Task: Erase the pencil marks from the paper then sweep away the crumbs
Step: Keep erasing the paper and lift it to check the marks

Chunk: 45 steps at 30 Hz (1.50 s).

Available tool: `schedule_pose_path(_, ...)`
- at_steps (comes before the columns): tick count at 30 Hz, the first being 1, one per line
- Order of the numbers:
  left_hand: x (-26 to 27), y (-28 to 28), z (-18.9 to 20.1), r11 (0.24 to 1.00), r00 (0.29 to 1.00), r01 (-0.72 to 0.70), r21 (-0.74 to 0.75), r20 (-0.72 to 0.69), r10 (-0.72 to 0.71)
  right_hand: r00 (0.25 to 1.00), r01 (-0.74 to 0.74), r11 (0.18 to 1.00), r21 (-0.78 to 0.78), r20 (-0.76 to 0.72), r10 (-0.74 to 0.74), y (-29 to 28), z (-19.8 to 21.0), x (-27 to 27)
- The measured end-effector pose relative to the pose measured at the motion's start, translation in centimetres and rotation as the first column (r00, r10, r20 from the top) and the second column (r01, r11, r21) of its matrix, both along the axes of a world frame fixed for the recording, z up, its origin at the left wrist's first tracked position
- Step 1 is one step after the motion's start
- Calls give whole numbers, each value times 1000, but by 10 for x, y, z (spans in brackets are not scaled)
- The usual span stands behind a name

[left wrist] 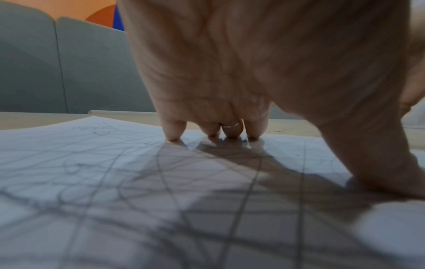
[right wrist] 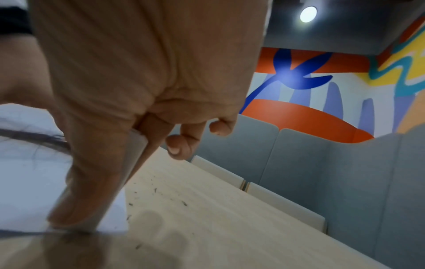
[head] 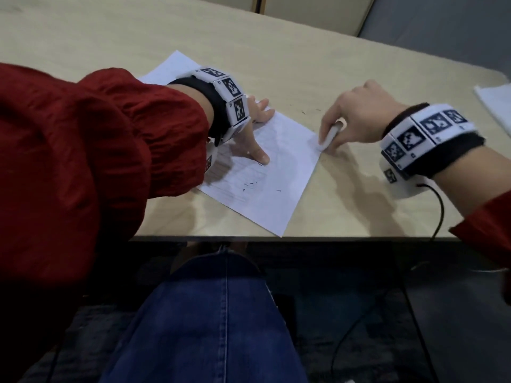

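A white sheet of paper (head: pixel 265 172) with faint pencil lines lies askew on the wooden table, one corner at the near edge. My left hand (head: pixel 257 134) presses it flat with spread straight fingers (left wrist: pixel 174 131) and thumb; grey pencil strokes (left wrist: pixel 161 191) cross the sheet under it. At the sheet's right corner my right hand (head: pixel 351 117) pinches a white eraser (head: pixel 329 138) between thumb and fingers, its tip on the paper's edge; the eraser (right wrist: pixel 122 174) shows as a blurred grey slab. Dark crumbs (head: pixel 249 185) lie on the paper and crumbs (right wrist: pixel 158 193) on the table beside it.
The table's near edge (head: pixel 331 237) runs just below the paper, my denim-clad lap under it. Another white sheet (head: pixel 495 103) lies at the far right. A black cable (head: pixel 439 214) hangs from my right wrist over the edge. Grey padded panels (right wrist: pixel 322 172) stand behind the table.
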State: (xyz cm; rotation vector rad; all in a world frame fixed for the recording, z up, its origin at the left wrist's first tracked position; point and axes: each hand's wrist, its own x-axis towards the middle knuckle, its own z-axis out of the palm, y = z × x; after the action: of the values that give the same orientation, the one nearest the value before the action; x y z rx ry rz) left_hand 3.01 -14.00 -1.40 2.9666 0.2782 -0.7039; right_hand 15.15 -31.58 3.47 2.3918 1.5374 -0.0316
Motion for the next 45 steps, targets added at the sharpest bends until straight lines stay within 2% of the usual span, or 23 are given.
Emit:
schedule_pose_path(4,1,-1,2,1000,1000,7,14,-14,-7,998,22,1000,-19,-53,-23,3,3,-2)
schedule_pose_path(6,2,-1,5,1000,1000,1,12,-19,-1,981,91,994,59,-179,-79,7,2,-2)
schedule_pose_path(8,5,-2,8,1000,1000,2,14,-16,-2,932,195,967,165,-339,-130,4,-2,0)
schedule_pose_path(10,13,-4,15,999,1000,21,49,22,-22,900,265,936,231,-407,-155,0,-9,4)
schedule_pose_path(16,39,-24,34,996,986,88,0,139,-87,870,406,891,204,-383,-310,-1,-22,17)
schedule_pose_path(21,57,-25,32,995,992,68,-67,110,-60,861,421,874,243,-411,-301,0,-22,18)
schedule_pose_path(24,66,-20,30,991,993,45,-124,116,-30,844,457,835,308,-447,-297,-4,-24,21)
schedule_pose_path(27,73,-12,29,985,979,27,-169,205,9,826,487,799,352,-483,-290,-11,-23,23)
schedule_pose_path(29,78,-7,32,988,945,34,-152,327,18,827,496,779,383,-482,-290,-16,-20,24)
schedule_pose_path(32,84,3,53,985,842,-14,-173,530,105,823,537,690,486,-484,-299,-21,-8,26)
schedule_pose_path(34,87,13,76,979,738,-66,-192,652,177,822,558,606,567,-475,-313,-24,4,29)
schedule_pose_path(37,84,25,114,953,507,-113,-282,808,299,766,643,433,632,-554,-327,-23,18,35)
schedule_pose_path(39,77,32,136,924,345,-101,-369,858,380,692,721,306,622,-674,-259,-17,23,39)
schedule_pose_path(40,73,37,145,910,265,-79,-407,871,413,656,752,267,602,-723,-216,-13,25,40)
schedule_pose_path(43,59,52,163,847,44,-7,-531,846,531,576,802,265,536,-810,-106,1,31,38)
schedule_pose_path(45,51,64,162,766,-71,37,-641,763,642,556,805,281,523,-830,-47,11,34,37)
